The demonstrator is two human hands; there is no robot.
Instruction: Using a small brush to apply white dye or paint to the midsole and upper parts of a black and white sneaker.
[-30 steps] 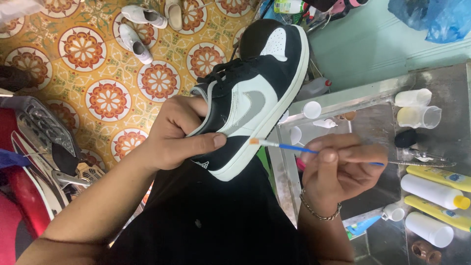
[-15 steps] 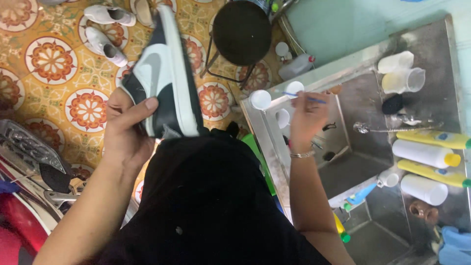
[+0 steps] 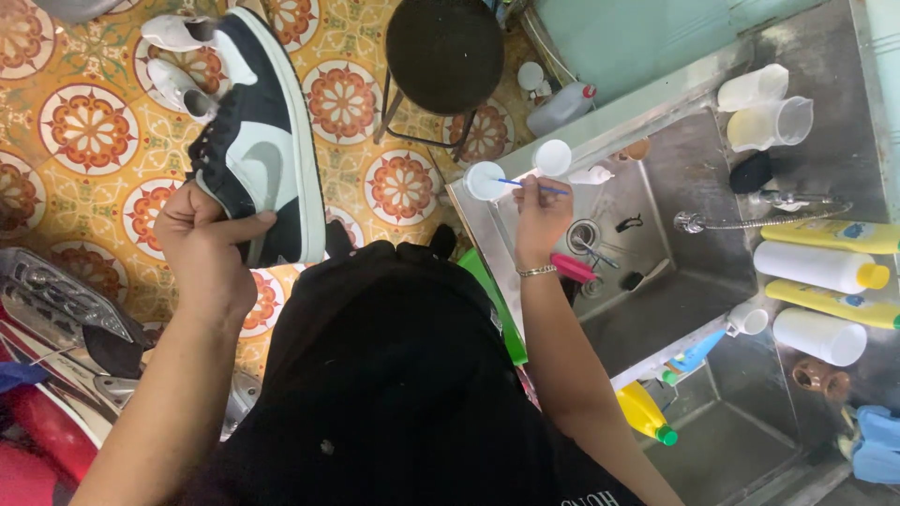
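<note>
The left hand (image 3: 202,239) is clenched around the heel of a black and white sneaker (image 3: 258,155), held up over the patterned floor (image 3: 89,131) well left of the steel sink (image 3: 656,281). The right hand (image 3: 542,208) pinches a thin blue brush (image 3: 530,186) at the sink's near-left rim, its tip reaching to a small white cup (image 3: 487,180). A second white cup (image 3: 552,157) sits just beside it. Beyond the sink's left edge stands a black stool (image 3: 444,54). Yellow and white bottles (image 3: 820,267) lie along the sink's right side
</note>
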